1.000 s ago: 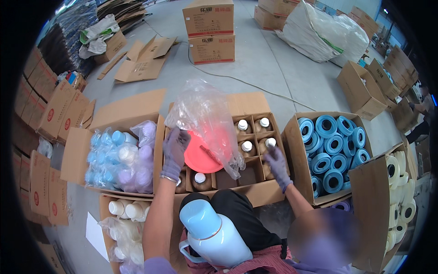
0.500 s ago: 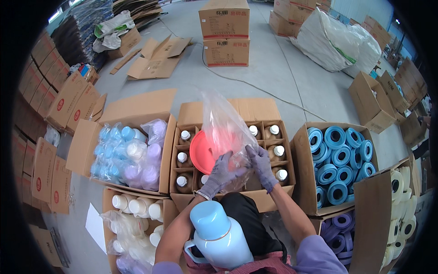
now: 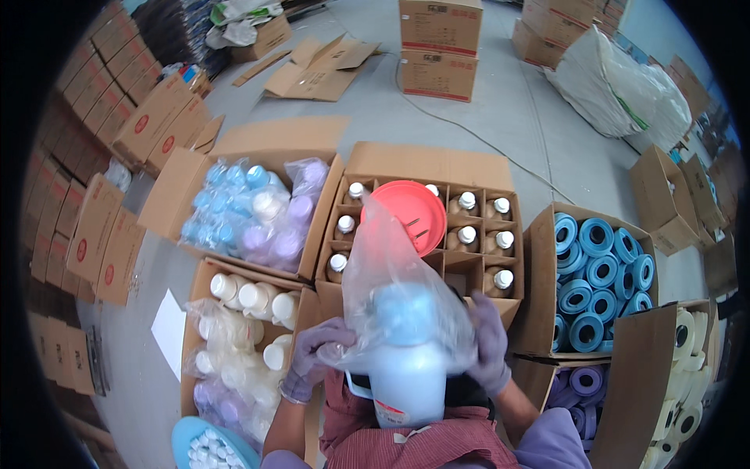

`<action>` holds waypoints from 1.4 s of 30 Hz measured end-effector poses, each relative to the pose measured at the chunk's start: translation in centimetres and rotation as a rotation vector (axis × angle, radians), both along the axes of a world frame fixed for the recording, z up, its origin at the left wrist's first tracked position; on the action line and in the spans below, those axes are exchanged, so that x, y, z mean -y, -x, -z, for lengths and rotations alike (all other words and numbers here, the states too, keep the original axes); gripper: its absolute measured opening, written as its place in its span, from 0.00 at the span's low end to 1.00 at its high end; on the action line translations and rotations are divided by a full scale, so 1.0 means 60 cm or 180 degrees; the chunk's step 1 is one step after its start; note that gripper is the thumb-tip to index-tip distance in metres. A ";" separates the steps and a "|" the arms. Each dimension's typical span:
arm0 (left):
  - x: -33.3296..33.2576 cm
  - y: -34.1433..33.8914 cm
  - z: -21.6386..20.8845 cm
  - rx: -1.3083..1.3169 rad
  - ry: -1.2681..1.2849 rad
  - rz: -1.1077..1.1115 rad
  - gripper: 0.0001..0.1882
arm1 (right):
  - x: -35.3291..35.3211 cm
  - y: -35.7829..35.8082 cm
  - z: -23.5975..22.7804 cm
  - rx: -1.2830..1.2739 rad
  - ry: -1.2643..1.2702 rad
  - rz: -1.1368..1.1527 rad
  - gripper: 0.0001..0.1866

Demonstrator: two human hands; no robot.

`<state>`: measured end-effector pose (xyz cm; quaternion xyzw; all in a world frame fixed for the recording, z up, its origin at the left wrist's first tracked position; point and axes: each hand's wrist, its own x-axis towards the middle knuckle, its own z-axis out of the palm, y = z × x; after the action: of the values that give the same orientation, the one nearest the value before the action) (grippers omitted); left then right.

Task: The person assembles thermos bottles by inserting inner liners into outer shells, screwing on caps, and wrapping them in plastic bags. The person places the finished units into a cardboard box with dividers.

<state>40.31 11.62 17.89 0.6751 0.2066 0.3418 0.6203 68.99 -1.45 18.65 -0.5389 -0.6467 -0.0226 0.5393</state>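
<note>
L hand [image 3: 316, 352] fingers clamped on clr bag [image 3: 387, 254] over blue flask [image 3: 408, 383]; can't tell R hand [image 3: 489, 348] fingers.

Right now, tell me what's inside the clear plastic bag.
The top of the light-blue flask shows hazily through the plastic bag; the flask's lower body is outside. Folds blur detail, and the far side is hidden.

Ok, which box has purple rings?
The box right of the right hand, below the blue rings, left of the cream rings; its rings alone are purple.
</note>
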 end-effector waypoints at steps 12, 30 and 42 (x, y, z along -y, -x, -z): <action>0.071 0.169 0.085 -0.1734 0.1598 0.0694 0.27 | 0.237 0.030 0.155 0.2092 0.1609 -0.1791 0.10; 0.144 0.412 0.245 0.0508 0.1349 -0.4227 0.09 | -0.270 0.394 0.111 0.0793 0.1009 -0.3105 0.11; 0.020 0.475 0.374 -0.3143 0.0273 -0.3521 0.14 | -0.179 0.267 0.060 0.0900 0.1981 -0.2582 0.12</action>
<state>11.79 10.44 -4.57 0.5228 0.7843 0.2527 0.2183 52.96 9.29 15.03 -0.3716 -0.8457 0.3085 0.2268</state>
